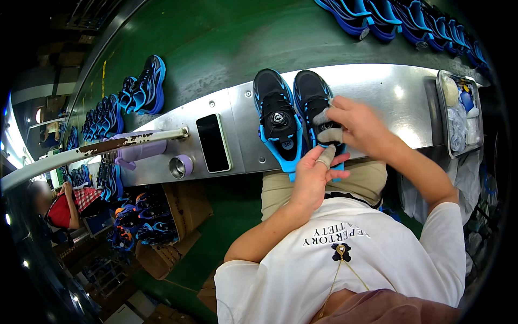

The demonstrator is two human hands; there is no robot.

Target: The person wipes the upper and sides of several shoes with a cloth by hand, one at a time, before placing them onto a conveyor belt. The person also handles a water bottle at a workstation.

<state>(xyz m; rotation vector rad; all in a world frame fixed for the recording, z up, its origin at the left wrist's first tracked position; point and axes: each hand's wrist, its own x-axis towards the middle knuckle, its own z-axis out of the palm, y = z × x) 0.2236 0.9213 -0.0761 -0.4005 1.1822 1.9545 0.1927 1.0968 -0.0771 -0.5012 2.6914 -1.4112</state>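
Note:
Two black running shoes with bright blue trim lie side by side on the metal bench, toes away from me. The left shoe (276, 116) has a round dial on its tongue and stands free of my hands. Over the laces and tongue of the right shoe (311, 94), my right hand (353, 123) is closed, its fingers wearing grey covers. My left hand (317, 175), also with a covered digit, is at this shoe's heel with fingers spread apart. My hands hide most of its collar and tongue.
Left along the metal bench (232, 102) are a phone (213, 143), a lilac cup (181, 166), a lilac bottle (143, 147) and a white bar (97, 147). A tray (458, 113) sits right. More shoes (148, 86) stand on the green surface; a co-worker (65, 208) is far left.

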